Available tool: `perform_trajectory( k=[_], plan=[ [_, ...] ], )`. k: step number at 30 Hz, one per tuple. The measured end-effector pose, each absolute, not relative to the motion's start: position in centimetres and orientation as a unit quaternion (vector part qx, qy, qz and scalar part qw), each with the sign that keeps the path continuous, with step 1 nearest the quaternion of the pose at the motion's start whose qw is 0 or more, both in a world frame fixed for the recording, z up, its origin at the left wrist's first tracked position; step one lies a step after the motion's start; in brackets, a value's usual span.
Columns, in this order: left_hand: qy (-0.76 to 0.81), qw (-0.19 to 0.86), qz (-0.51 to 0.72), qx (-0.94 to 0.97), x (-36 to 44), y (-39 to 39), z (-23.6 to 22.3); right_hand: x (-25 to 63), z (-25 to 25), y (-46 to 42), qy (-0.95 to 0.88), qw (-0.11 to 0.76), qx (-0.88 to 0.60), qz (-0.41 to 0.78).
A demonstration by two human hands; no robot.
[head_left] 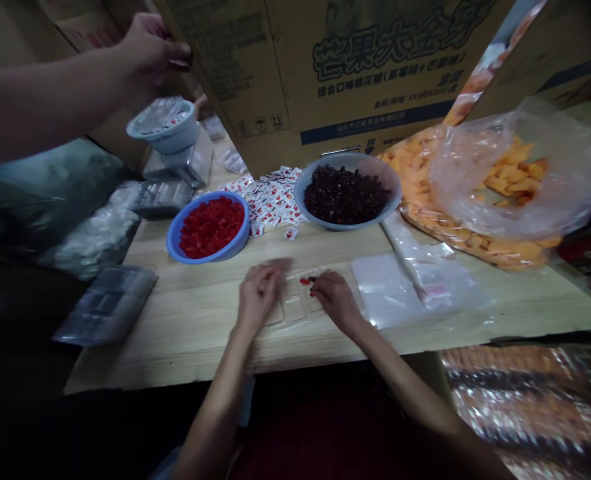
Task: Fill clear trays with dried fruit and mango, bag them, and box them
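A clear plastic compartment tray point(293, 308) lies on the wooden table between my hands. My left hand point(259, 297) is over its left side, fingers curled; a smear of motion at the fingertips hides what they hold, if anything. Over the tray's right part, my right hand point(336, 299) pinches small red and dark pieces of candy. One red piece point(304, 281) shows just left of those fingertips. Beyond the hands stand a blue bowl of red candies point(211, 228) and a pale bowl of dark candies point(346, 195). Many small printed sachets point(274, 200) are heaped between the bowls.
Flat clear bags point(400, 293) lie right of the tray, near a big plastic bag of orange pieces point(475, 180). A large cardboard box point(295, 87) stands behind. Stacked plastic trays point(108, 303) sit at left. Another person's arm point(70, 93) reaches to the box.
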State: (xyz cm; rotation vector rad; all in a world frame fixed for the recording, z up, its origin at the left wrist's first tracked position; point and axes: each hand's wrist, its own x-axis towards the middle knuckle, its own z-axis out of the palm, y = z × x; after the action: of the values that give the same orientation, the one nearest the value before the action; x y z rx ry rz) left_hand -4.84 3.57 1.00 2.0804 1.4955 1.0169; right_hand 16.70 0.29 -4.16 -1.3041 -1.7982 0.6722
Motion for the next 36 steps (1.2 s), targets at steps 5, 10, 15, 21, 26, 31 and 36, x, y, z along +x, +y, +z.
perform_trajectory(
  k=[5,10,15,21,26,31,36],
  plan=[
    [0.677,0.054,0.318,0.662,-11.9,13.3,2.7,17.4,-3.3,-0.2,-0.728,0.407,-0.508,0.214],
    [0.722,0.163,0.149,0.655,-14.3,21.2,3.0,18.3,-1.7,-1.7,-0.678,0.469,-0.521,0.224],
    [0.685,0.231,0.076,0.686,-15.6,22.4,3.5,20.2,-0.7,-3.5,-0.615,0.499,-0.551,0.264],
    [0.695,0.217,0.076,0.681,-16.6,21.4,3.4,21.2,-1.6,-5.2,-0.6,0.483,-0.572,0.281],
    [0.706,0.182,0.14,0.669,-16.0,20.3,2.3,19.2,-3.6,-5.5,-0.679,0.444,-0.51,0.285],
    [0.702,0.144,0.176,0.674,-16.6,19.9,2.1,17.9,-4.5,-6.1,-0.729,0.394,-0.493,0.266],
    [0.686,0.11,0.207,0.689,-16.3,20.8,2.1,17.3,-4.4,-6.8,-0.732,0.394,-0.492,0.258]
  ],
)
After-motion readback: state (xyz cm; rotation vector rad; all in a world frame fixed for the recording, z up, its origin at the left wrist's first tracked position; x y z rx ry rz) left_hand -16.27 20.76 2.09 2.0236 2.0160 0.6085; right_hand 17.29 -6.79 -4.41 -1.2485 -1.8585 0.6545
